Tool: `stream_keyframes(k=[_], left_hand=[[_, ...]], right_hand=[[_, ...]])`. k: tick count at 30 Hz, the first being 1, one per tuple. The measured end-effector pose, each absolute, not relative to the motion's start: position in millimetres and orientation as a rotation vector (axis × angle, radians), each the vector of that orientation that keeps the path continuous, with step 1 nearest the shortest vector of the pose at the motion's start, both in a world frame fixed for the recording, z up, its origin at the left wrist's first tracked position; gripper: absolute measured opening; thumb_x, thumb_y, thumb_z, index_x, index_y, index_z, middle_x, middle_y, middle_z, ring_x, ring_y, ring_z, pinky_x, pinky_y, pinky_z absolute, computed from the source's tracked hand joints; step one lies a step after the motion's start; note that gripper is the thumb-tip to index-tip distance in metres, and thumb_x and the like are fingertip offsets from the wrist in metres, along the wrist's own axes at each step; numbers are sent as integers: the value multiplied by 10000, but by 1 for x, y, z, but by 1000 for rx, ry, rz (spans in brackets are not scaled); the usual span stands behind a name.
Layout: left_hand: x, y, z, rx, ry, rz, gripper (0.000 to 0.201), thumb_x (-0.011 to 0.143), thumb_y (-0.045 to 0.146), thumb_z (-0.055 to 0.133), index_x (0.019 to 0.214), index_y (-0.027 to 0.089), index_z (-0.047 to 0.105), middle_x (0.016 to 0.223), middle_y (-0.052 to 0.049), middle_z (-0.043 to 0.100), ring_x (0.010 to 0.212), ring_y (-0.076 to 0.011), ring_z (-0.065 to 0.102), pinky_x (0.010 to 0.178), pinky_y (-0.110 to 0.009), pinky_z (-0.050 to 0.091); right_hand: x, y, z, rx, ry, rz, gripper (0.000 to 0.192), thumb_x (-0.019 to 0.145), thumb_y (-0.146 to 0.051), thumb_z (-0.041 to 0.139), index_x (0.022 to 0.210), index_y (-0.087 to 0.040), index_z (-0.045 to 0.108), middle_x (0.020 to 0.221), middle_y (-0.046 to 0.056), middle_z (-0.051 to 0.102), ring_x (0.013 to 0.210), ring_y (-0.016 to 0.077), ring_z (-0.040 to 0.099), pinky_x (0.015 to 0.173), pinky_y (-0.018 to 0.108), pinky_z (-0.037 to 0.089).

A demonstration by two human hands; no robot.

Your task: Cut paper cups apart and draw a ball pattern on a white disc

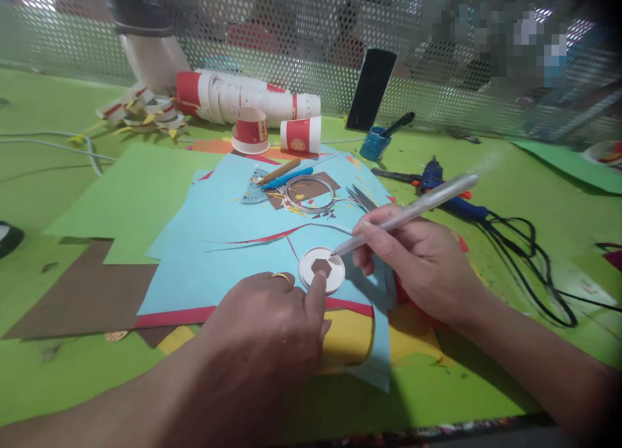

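I observe my left hand (265, 335) lying on the light blue paper sheet (218, 254), its forefinger pressing the lower edge of a white paper disc (321, 270) that bears a small brown hexagon at its centre. A gold ring (282, 277) shows on one finger. My right hand (420, 260) grips a silver pen (408, 212), slanted, with its tip touching the disc's upper right rim. The blue sheet overlies red, yellow and brown paper on the green table (510, 344). Further back lie a clear ring (310, 194), a protractor (253, 190), a blue glue gun (444, 189), a stack of paper cups (243, 98) and a dark phone (372, 89) leaning against the mesh screen.
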State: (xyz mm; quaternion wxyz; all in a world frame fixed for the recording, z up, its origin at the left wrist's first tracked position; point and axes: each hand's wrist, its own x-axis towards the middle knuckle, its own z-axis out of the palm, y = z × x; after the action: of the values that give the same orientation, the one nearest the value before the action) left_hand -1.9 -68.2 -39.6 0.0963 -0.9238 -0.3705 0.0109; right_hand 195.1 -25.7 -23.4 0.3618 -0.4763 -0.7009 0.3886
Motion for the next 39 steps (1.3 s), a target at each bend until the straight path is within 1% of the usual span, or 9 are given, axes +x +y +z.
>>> stream_keyframes(k=[9, 15, 21, 26, 29, 31, 33, 36, 39], left_hand=[[-3, -71, -40, -2730, -1130, 72, 420, 878, 190, 530, 1275, 55, 540, 629, -42, 599, 550, -224, 599, 445, -316, 397], [-3, -71, -41, -2720, -1108, -3, 422, 849, 209, 572, 1246, 64, 569, 621, -25, 595, 507, -202, 568, 431, -315, 386], [-2, -69, -43, -2707, -1076, -29, 408, 845, 202, 583, 1226, 54, 586, 597, -23, 590, 493, -208, 573, 418, -319, 385], [-1, -69, -41, -2690, -1086, -38, 385, 837, 214, 596, 1189, 58, 611, 589, -21, 585, 482, -195, 561, 421, -312, 375], [-2, -69, -41, -2700, -1070, -50, 399, 835, 245, 603, 1185, 53, 609, 590, -22, 581, 488, -200, 558, 421, -312, 367], [-2, -70, -41, -2714, -1057, -60, 406, 825, 250, 618, 1180, 53, 608, 600, -22, 590, 492, -198, 560, 424, -309, 364], [-2, -70, -41, -2720, -1060, -63, 404, 813, 235, 629, 1174, 56, 608, 612, -22, 600, 493, -194, 564, 427, -307, 361], [-2, -70, -40, -2728, -1075, -51, 401, 801, 194, 622, 1178, 58, 605, 617, -21, 609, 494, -194, 569, 434, -309, 362], [-2, -71, -39, -2732, -1078, -49, 416, 794, 171, 610, 1193, 55, 594, 602, -16, 599, 493, -199, 564, 432, -312, 353]], right_hand=[[193, -27, -21, -1260, -1839, 962, 321, 959, -267, 506, 655, -201, 586, 639, -7, 595, 574, 114, 577, 573, 223, 501], [192, -27, -22, -1234, -1846, 959, 333, 956, -275, 509, 645, -193, 595, 633, -6, 597, 571, 104, 575, 567, 206, 504], [194, -28, -22, -1214, -1849, 966, 328, 958, -275, 507, 651, -198, 591, 627, -5, 602, 565, 106, 581, 559, 206, 515], [194, -28, -24, -1218, -1829, 958, 238, 953, -271, 527, 740, -193, 600, 643, -11, 614, 566, 101, 593, 560, 200, 520], [194, -30, -26, -1201, -1820, 962, 153, 955, -281, 532, 872, -183, 616, 677, -8, 656, 575, 106, 617, 573, 210, 536], [195, -31, -26, -1160, -1874, 917, 135, 963, -268, 518, 973, -180, 620, 739, 4, 696, 616, 115, 646, 626, 227, 555], [197, -33, -27, -1123, -1990, 803, 153, 969, -235, 499, 1040, -190, 627, 831, 17, 727, 681, 123, 675, 687, 241, 564], [201, -36, -31, -1077, -2195, 565, 179, 962, -209, 502, 1048, -220, 658, 987, 29, 739, 810, 155, 708, 750, 260, 565], [204, -38, -36, -992, -2286, 407, 185, 948, -213, 531, 1084, -218, 656, 1044, 33, 737, 906, 185, 706, 788, 271, 562]])
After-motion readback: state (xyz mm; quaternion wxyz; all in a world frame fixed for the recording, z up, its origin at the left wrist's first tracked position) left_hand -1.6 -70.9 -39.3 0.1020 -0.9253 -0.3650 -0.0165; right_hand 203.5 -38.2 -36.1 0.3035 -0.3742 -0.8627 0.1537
